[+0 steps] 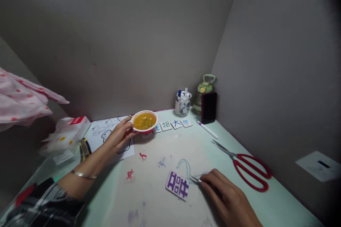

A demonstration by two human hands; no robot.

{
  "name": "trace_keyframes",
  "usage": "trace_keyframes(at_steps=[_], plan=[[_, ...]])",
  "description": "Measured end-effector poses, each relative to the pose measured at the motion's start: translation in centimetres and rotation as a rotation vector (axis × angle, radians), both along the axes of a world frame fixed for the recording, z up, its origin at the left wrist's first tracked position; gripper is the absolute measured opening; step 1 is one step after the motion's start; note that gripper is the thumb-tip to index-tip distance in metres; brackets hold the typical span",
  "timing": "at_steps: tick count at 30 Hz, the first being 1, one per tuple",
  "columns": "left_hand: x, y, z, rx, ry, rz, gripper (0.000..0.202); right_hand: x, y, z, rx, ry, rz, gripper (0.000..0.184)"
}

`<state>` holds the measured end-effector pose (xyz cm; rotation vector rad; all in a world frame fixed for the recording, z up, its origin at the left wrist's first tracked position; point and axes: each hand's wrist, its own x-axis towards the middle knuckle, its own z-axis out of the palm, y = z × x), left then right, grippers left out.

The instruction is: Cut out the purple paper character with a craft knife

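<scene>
My left hand (121, 134) reaches across the table and grips the edge of a small bowl (144, 121) of orange-yellow soup-like liquid, white inside and red outside. The bowl is tipped slightly towards me, over the left end of a row of square white tiles (166, 125) with coloured characters. My right hand (226, 195) is closed round a thin metal-tipped tool (195, 180), whose exact kind I cannot make out. Its tip is just right of a white square tile (177, 185) bearing a thick purple character. A pale blue curved line (186, 165) shows beside the tip.
Red-handled scissors (246, 166) lie at the right, below a marker (207, 129). A cup of pens (183, 103), a green bottle (204, 92) and a dark phone (209, 107) stand at the back. Duck drawings (106, 131), a yellow-black cutter (85, 149) and tissue pack (71, 131) lie left.
</scene>
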<state>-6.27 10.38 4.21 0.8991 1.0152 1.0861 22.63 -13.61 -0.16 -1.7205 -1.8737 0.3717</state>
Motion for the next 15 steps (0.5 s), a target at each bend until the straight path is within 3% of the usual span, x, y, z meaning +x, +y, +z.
trace_keyframes(at_steps=[4,11,15], plan=[[0.1,-4.4,2.3,-0.034,-0.001,-0.132,0.052,0.1,0.0,0.0,0.007,0.004,-0.001,0.024],[0.3,-12.1,6.6,-0.085,-0.056,-0.352,0.058,0.2,0.3,0.0,0.036,0.016,0.016,0.024],[0.5,-15.1,8.6,-0.072,-0.105,-0.470,0.062,0.2,0.1,0.1,0.178,0.018,-0.051,0.024]])
